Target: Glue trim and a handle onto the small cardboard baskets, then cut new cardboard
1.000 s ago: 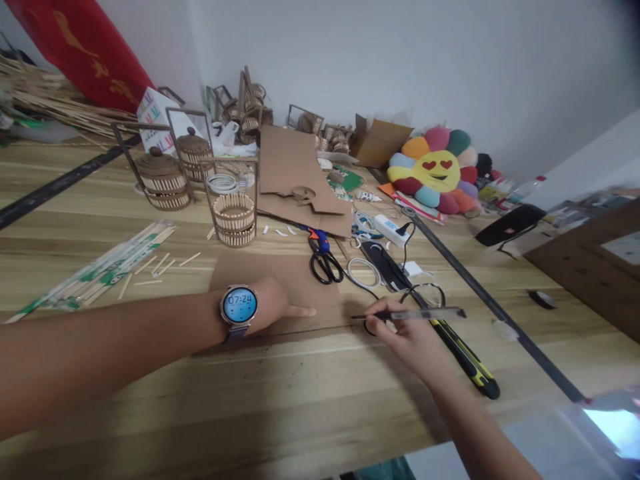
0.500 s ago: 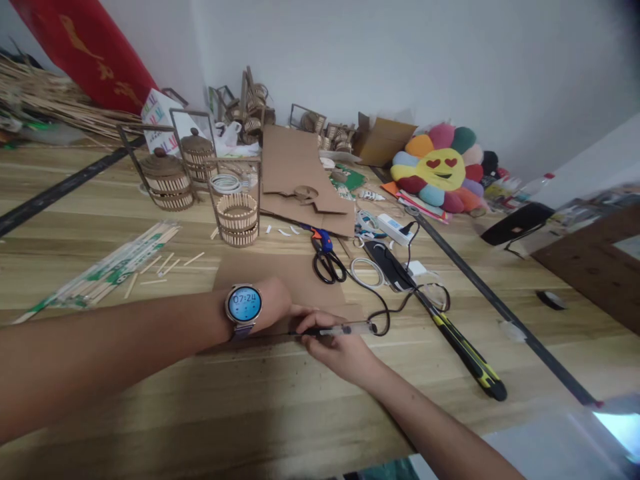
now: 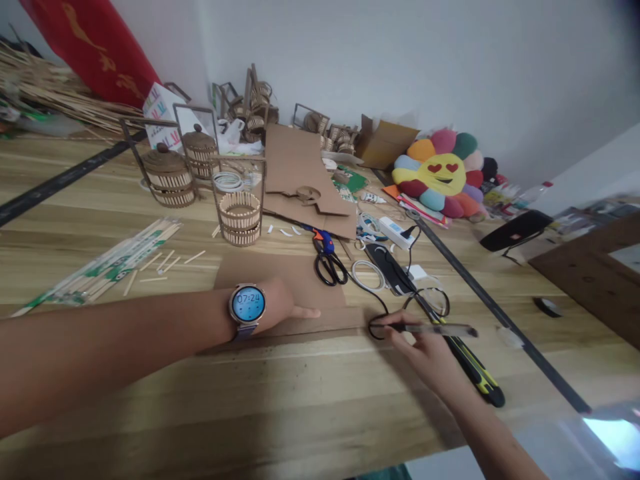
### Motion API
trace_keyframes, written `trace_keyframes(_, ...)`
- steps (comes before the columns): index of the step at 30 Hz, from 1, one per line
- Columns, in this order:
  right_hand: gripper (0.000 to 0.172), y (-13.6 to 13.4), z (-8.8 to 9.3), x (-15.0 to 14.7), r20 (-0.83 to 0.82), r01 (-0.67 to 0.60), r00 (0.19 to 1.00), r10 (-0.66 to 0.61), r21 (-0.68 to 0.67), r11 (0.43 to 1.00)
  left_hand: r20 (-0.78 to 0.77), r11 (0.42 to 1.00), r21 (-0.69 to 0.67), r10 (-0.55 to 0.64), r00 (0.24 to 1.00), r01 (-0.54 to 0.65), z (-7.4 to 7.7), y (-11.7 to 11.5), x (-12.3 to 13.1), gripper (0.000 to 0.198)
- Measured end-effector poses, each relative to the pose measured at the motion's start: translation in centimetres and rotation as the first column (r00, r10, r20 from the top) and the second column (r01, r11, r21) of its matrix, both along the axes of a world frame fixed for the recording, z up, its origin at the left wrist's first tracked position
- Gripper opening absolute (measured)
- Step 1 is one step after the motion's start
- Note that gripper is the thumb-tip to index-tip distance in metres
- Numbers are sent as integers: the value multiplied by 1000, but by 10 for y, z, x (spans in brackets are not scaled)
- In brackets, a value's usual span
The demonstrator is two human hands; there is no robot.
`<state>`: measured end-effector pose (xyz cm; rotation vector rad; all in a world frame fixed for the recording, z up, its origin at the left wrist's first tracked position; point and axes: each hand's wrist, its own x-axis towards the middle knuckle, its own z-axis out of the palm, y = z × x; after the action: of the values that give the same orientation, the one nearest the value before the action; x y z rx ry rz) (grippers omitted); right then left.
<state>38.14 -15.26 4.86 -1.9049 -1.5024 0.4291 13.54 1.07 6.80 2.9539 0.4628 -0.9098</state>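
Note:
My left hand (image 3: pixel 281 305), below a wrist watch (image 3: pixel 248 304), presses on a brown cardboard piece (image 3: pixel 325 283) with its index finger stretched to the right. A narrow cardboard strip (image 3: pixel 345 318) lies along the near edge, under that fingertip. My right hand (image 3: pixel 417 343) is right of the strip's end, its fingers closed round a slim pen (image 3: pixel 440 329) with a dark front and a clear barrel. The pen's tip points left, near a black cable. Scissors (image 3: pixel 329 259) with black handles lie just beyond the cardboard.
Slatted wooden buckets (image 3: pixel 240 217) stand at the back left, near packaged sticks (image 3: pixel 115 263). Larger cardboard (image 3: pixel 293 160) lies behind the scissors. A yellow-black cutter (image 3: pixel 475 370), a phone (image 3: pixel 390 267) and a power strip (image 3: pixel 396 231) are on the right. A flower cushion (image 3: pixel 440 173) is farther back.
My right hand has moved right with the pen, away from my left hand. My left index finger now shows stretched out on the cardboard.

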Motion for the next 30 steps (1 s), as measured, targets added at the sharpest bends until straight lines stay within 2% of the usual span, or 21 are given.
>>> trace_keyframes(3,20,0,3,-13,-11,-7,1000,7,57,998,48,999,24,-40,998,39,-3,1,-5,146)
trace_keyframes(6,14,5,0,-58,-85,-228,967,238,114,967,90,998,29,-61,994,59,-1,0,-6,137)
trace_keyframes(8,16,11,-3,-97,-130,-412,894,428,137,901,111,998,26,-58,992,55,1,0,-6,131)
trace_keyframes(11,24,23,-10,-146,-163,-653,701,694,242,717,125,999,26,-40,991,37,6,-2,-6,118)
trace_keyframes(13,27,34,-17,-170,-202,-704,613,764,300,644,137,999,44,-17,990,11,8,-4,-7,104)
trace_keyframes(14,29,39,-20,-179,-235,-706,587,775,320,632,143,999,54,-1,990,-6,9,-5,-8,99)
trace_keyframes(17,40,55,-27,-198,-309,-715,543,781,318,623,150,997,60,30,988,-39,12,-6,-8,100)
trace_keyframes(20,44,62,-31,-207,-313,-715,547,777,309,628,149,998,44,28,988,-35,12,-6,-7,105)
trace_keyframes(25,37,61,-37,-213,-352,-667,596,722,284,689,186,998,41,31,982,-39,8,-5,-5,100)
trace_keyframes(30,29,59,-39,-214,-359,-645,637,683,238,726,189,999,35,30,981,-38,7,-5,-6,101)
